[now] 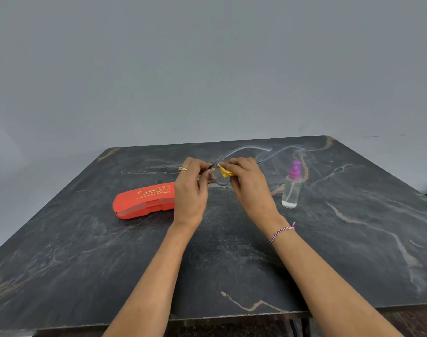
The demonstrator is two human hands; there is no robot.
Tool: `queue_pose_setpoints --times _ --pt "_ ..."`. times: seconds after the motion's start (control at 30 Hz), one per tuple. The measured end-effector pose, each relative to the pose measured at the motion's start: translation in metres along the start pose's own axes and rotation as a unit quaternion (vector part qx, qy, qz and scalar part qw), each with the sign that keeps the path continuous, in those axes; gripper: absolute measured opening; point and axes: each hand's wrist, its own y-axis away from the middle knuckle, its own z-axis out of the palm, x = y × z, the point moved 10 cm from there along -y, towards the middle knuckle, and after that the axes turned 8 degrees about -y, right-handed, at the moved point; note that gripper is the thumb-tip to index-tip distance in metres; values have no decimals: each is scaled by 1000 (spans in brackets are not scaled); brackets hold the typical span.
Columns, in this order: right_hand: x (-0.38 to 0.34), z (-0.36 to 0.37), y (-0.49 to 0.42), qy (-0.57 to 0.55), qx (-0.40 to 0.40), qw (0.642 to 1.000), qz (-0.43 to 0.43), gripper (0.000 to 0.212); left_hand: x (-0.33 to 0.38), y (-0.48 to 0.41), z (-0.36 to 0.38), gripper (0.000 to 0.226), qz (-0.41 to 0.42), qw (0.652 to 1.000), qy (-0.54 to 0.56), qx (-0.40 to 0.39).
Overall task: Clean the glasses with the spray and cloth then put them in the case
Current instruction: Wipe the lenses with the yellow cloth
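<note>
While both hands hover over the middle of the dark marbled surface (353,239), the glasses (221,182) hang between them, held above the slab rather than lying on it. The frame is thin, bluish-grey and see-through; its front faces back toward the person, and the two unfolded arms run away to the far right edge, so the long axis goes from the hands out toward the wall. The left hand (190,188) has its fingers pinched on the frame's left side. The right hand (249,181) has its fingers closed on a small yellow cloth (225,171), pressed against the right lens. To the left lies the red case (144,199), shut, long side running left to right, gold lettering on its lid. To the right stands the clear spray (291,188), upright, with a purple top.
</note>
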Motion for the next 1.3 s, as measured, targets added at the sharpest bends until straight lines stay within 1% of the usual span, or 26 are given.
queue_pose_setpoints --times 0.17,0.27,0.37,0.43,0.5,0.6,0.67,0.73,0.9,1.03,1.1,1.17,1.23,1.3 --pt "-21 12 5 -48 -23 998 -36 35 -6 0 -2 5 -11 1000 -18 6" --pt "-24 9 6 -86 -38 994 -49 31 -14 -3 -11 5 -29 999 -22 32" --pt "-17 4 4 -61 -27 997 -46 26 -14 -4 -13 7 -36 998 -18 42" --pt "-16 7 4 -45 -27 998 -42 29 -12 -3 -9 7 -30 999 -15 32" --pt "-19 12 5 -53 -42 996 -52 31 -12 -3 -8 7 -27 999 -18 27" --pt "-28 14 7 -85 -64 992 -71 32 -16 -4 -14 6 -36 998 -22 44" --pt "-33 11 8 -98 -67 989 -90 33 -20 -5 -19 6 -48 997 -16 60" --pt "-33 8 8 -88 -65 988 -106 32 -27 -6 -22 8 -61 996 -2 71" --pt "-17 0 3 -35 -30 996 -78 33 -28 -6 -20 13 -63 995 21 69" --pt "-24 9 4 -28 -48 995 -88 36 -12 -5 -13 7 -34 999 10 34" --pt "-18 11 3 -22 -49 996 -73 35 -7 -4 -11 8 -25 999 10 25" --pt "-8 6 2 -11 -32 998 -45 34 -10 -5 -13 9 -33 999 18 36" --pt "-3 1 1 -10 -18 999 -33 37 -15 -6 -17 9 -43 998 10 52" --pt "-3 -1 1 -20 -22 999 -38 31 -22 -7 -22 11 -54 996 7 68"
